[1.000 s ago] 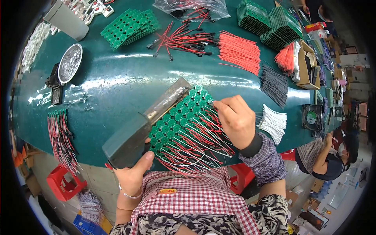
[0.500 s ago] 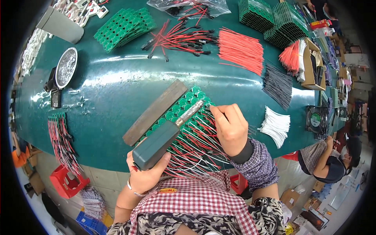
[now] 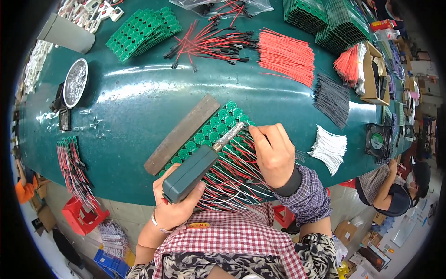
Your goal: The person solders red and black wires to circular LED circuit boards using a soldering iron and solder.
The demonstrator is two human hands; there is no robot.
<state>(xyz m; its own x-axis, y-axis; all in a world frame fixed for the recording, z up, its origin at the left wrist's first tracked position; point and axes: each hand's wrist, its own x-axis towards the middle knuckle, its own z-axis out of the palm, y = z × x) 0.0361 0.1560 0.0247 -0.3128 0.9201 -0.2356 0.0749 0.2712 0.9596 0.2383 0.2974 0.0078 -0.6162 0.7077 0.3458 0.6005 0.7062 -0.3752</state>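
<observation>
In my left hand (image 3: 179, 204) is a dark green soldering gun (image 3: 193, 173), its body gripped from below. Its silvery tip (image 3: 234, 131) touches or hovers close over the upper right edge of a green circuit board panel (image 3: 200, 138) of round pieces. Red, white and black wires (image 3: 227, 181) trail from the panel toward my lap. My right hand (image 3: 275, 151) is closed in a pinch beside the tip, thumb and forefinger on a thin wire end at the panel's edge; its colour is hard to tell. A flat grey-brown bar (image 3: 182, 135) lies along the panel's left side.
Bundles of red wires (image 3: 285, 58), black wires (image 3: 331, 100) and white wires (image 3: 328, 149) lie to the right. Connector leads (image 3: 209, 44) and stacked green panels (image 3: 144, 32) are at the back. A round metal dish (image 3: 75, 83) and a wired panel (image 3: 69, 148) stand left. A co-worker (image 3: 388, 186) sits at right.
The soldering gun and my left hand have shifted slightly right and upward, the tip moving nearer my right fingertips. My right hand stays almost in place, still pinching. The whole view has shifted a little.
</observation>
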